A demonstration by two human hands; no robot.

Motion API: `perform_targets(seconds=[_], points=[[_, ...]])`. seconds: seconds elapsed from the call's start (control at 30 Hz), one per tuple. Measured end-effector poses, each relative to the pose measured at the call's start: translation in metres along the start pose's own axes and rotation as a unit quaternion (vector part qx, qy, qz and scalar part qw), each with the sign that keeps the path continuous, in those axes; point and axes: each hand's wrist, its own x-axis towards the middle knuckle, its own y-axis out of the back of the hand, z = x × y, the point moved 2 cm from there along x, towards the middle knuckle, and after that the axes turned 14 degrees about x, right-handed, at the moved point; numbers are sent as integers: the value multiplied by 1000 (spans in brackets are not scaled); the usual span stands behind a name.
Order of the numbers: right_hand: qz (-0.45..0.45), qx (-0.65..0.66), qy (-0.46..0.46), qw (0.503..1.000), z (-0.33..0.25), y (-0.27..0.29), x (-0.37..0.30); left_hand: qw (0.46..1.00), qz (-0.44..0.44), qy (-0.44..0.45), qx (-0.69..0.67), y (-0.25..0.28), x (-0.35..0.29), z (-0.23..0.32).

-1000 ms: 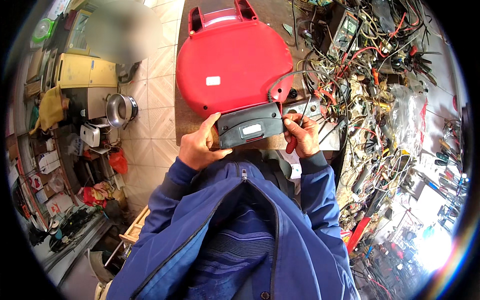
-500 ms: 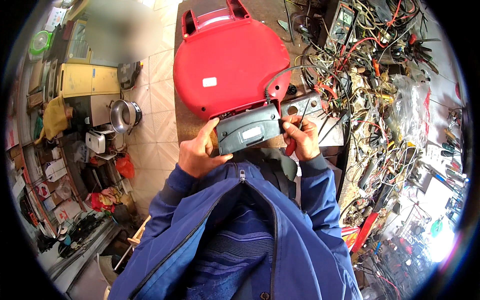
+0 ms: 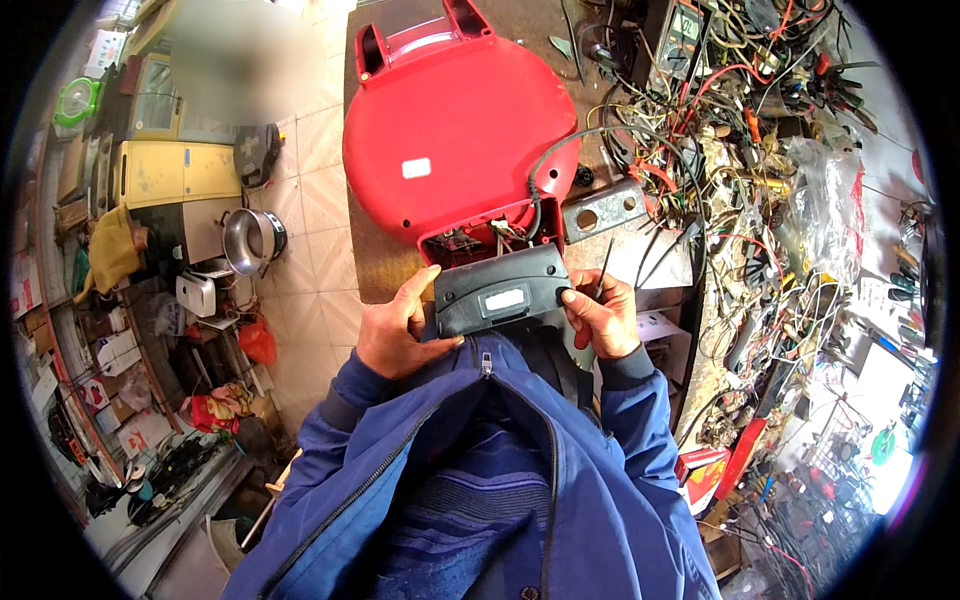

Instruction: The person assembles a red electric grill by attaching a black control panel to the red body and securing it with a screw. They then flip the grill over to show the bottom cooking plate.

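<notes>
A black plastic cover [image 3: 478,318] with a pale label spans the gap between my hands, just off the near end of a round red appliance housing [image 3: 470,120]. My left hand [image 3: 395,325] grips its left end between thumb and fingers. My right hand [image 3: 605,312] pinches the right end, and a thin screwdriver [image 3: 604,268] with a dark shaft and red handle also sits in that hand. Behind the cover, an open compartment [image 3: 432,243] in the housing shows wires and small parts. A black power cord [image 3: 537,190] runs into it.
The red housing lies on a brown bench [image 3: 375,270]. To its right are a metal plate with holes [image 3: 605,210], a multimeter [image 3: 683,35] and a heap of tangled cables [image 3: 740,190]. A metal pot [image 3: 248,240] stands at the left beside shelves.
The black cover has moved down toward me, away from the red housing, and the compartment with wires now shows. Both hands moved with it.
</notes>
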Motion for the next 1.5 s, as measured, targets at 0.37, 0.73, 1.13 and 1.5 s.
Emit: perform_targets(seconds=[0.37,0.73,1.13,1.5], points=[[-137,-335,131,923,-56,-28,19,986,-137,-98,6,47,33,26],[-149,-229,0,962,-90,-65,26,984,-87,-145,47,82,89,55],[15,172,38,984,20,-73,5,982,32,36,-183,11,35,21],[26,176,-16,984,33,-78,10,991,75,-38,108,2,47,18]])
